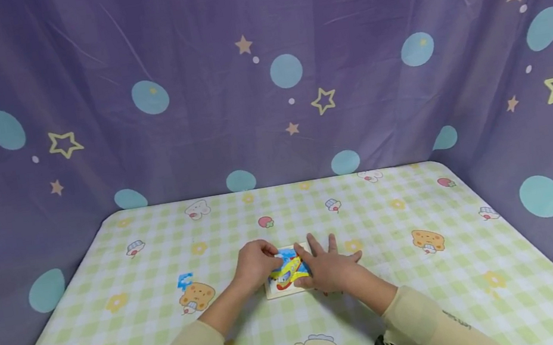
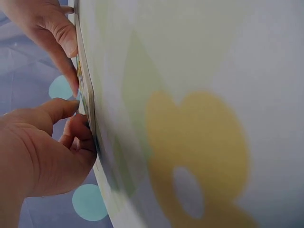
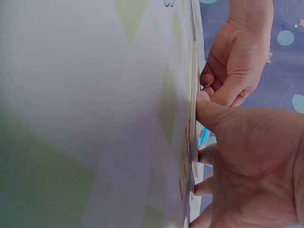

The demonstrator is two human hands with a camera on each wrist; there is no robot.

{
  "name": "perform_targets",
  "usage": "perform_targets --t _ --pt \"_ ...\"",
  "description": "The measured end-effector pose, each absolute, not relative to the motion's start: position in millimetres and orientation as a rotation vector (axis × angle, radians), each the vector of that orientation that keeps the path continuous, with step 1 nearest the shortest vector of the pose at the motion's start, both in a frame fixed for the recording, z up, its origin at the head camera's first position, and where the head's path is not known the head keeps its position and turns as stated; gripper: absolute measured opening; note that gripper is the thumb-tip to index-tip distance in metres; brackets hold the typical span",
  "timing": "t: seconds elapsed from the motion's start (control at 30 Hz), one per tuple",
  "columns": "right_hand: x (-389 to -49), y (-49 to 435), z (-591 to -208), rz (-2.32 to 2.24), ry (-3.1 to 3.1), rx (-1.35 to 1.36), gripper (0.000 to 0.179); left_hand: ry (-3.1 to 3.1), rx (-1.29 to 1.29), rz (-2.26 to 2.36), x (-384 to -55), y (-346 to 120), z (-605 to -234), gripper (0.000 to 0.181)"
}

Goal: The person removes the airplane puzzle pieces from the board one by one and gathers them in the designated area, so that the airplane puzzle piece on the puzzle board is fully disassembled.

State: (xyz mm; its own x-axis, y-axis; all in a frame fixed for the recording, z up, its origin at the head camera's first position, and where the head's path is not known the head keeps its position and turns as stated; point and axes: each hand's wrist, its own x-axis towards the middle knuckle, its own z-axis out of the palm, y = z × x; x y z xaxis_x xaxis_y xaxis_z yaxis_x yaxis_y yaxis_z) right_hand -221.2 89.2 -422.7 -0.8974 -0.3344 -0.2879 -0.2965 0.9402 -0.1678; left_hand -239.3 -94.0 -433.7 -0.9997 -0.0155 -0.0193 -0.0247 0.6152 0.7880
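Observation:
A square jigsaw puzzle [image 1: 288,273] in a pale wooden tray [image 1: 290,293] lies on the table, its picture a yellow and red airplane on blue. At the tray's upper left, my left hand [image 1: 257,265] pinches a puzzle piece [image 2: 82,105] between thumb and curled fingers, mostly hidden by them. My right hand [image 1: 332,269] rests over the right side with fingers spread; its thumb and index fingertip press on the puzzle, while the other fingers reach past the tray onto the cloth. In the right wrist view the right thumb [image 3: 209,111] lies at the tray's near edge.
A loose blue puzzle piece [image 1: 185,281] lies on the cloth to the left of the tray. The table [image 1: 259,338] wears a green checked cloth with cartoon prints. A purple curtain [image 1: 212,38] with stars and dots hangs behind and at both sides.

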Motion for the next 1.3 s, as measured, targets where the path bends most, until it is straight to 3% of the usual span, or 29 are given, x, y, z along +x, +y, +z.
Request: perform_targets --t 0.27,0.57,1.3 --pt "-221.5 90.0 -422.2 -0.172 2.776 -0.468 0.082 2.777 0.006 1.443 -239.9 -95.2 -434.9 0.026" --pt "-223.9 91.0 -422.4 -0.173 2.781 -0.472 0.083 2.776 -0.01 1.441 -240.8 -93.2 -433.4 0.019" --pt "-222.5 90.0 -423.3 -0.181 2.766 -0.465 0.082 2.61 -0.111 1.656 -241.1 -104.5 -436.2 0.023"
